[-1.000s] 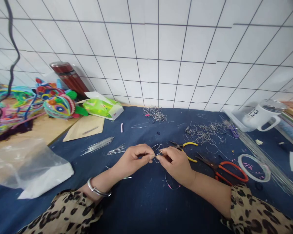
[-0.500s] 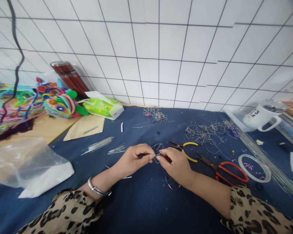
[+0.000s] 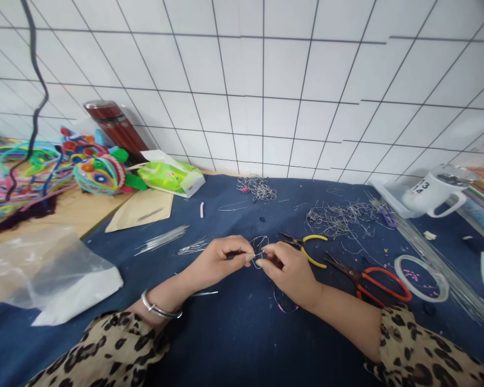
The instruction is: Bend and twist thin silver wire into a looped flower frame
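Left of the yellow-handled pliers point(image 3: 314, 237), the left hand point(image 3: 221, 260) pinches a wire loop point(image 3: 261, 237); the right hand point(image 3: 289, 271) has just parted its fingertips point(image 3: 260, 263) slightly, grip unclear, so the left seemingly steadies it.

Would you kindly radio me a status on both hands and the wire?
Left hand: pinching thin wire. Right hand: fingertips at it, grip unclear. Wire: looped between the hands. Yellow-handled pliers: just beyond the right hand, not between hands.
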`<action>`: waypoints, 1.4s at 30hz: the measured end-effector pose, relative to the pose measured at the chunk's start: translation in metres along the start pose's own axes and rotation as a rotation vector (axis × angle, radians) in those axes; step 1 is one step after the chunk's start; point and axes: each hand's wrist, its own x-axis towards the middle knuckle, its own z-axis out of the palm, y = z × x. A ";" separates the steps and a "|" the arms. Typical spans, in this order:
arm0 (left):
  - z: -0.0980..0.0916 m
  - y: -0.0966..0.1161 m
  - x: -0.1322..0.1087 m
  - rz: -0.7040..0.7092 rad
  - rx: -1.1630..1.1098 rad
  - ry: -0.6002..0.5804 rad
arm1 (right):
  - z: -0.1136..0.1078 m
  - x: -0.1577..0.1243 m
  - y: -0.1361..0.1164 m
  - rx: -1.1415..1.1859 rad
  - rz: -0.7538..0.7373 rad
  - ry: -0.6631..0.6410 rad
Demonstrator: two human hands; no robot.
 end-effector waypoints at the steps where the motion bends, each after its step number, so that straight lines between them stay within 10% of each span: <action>1: -0.001 -0.001 0.000 0.002 -0.002 -0.009 | 0.000 0.000 -0.001 0.005 0.004 -0.002; 27: -0.008 -0.002 0.000 0.073 0.275 -0.104 | 0.000 0.003 0.005 -0.245 -0.062 -0.177; 42: -0.009 0.009 -0.001 0.185 0.179 -0.059 | -0.001 0.012 0.012 0.405 0.285 -0.117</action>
